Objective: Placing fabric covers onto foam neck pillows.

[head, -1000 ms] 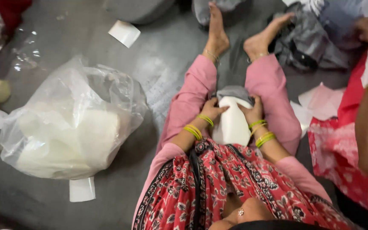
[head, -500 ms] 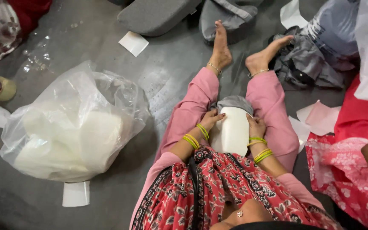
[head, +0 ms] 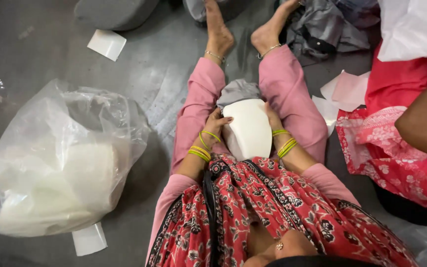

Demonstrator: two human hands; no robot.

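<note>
Your left hand (head: 215,127) and right hand (head: 273,118) – 2 grips – clasp the white foam pad (head: 247,127) by its side edges, between your legs on grey fabric (head: 236,90). Judged light, soft, compressible – hold edges gently.

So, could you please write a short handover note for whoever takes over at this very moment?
Left hand: grips the left edge of the white pad, in the lap between the legs.
Right hand: holds its right edge.
Grey cloth: bunched at the pad's far end, touching it.
Clear bag of white pads: on the floor to the left.
Done: one pad is in hand. Left: the bagged pads lie untouched.
</note>
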